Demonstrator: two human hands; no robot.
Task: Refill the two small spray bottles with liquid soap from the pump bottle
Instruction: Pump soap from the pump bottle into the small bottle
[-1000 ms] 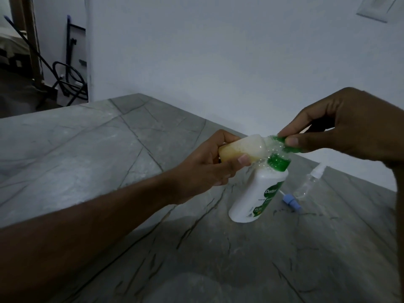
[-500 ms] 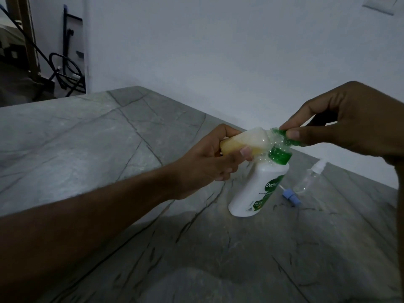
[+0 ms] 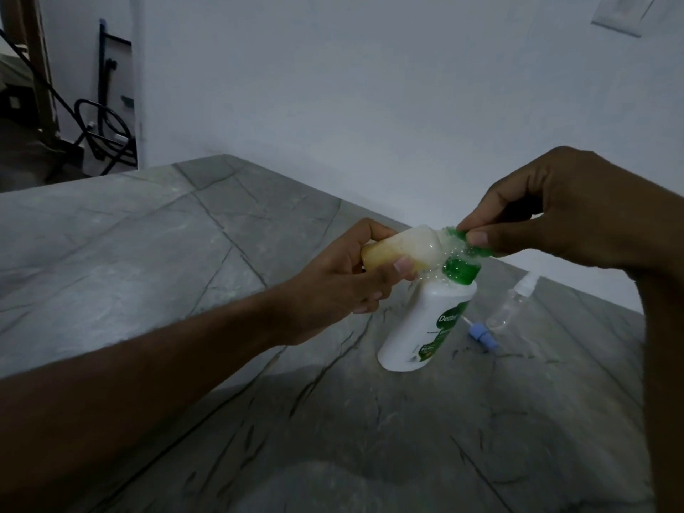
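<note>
Small spray bottle (image 3: 146,255), uncapped, held on its side above the grey stone counter (image 3: 155,231), mouth pressed to the green pump nozzle (image 3: 460,243); partly filled with pale yellowish soap, foam white toward the neck. Gripped round the body by left hand (image 3: 333,286), thumb on top, fingers curled beneath. Judged light, thin-walled and somewhat squeezable; likely slippery, given bubbles and wet soap spread round neck and pump collar; best taken at mid-body, clear of the wet neck, with light pressure only. Pump bottle (image 3: 425,323), white with green label, stood on the counter directly under the nozzle, leaning in the wide-angle view; judged heavier and stiffer, steady enough unheld, though prone to tipping under an off-centre push. Pump head pinched between thumb and forefingers of right hand (image 3: 555,212), remaining fingers folded. Second spray bottle (image 3: 512,301), clear, capped with white sprayer, lay on the counter just beyond the pump bottle; fill level not made out. Blue spray cap (image 3: 481,336) with dip tube lay on the counter between the two, near the pump bottle's base. Hidden or unclear: exact join of nozzle and bottle mouth, masked by foam; far side of the held bottle, covered by fingers; dim light throughout; right forearm cut off at frame edge.
</note>
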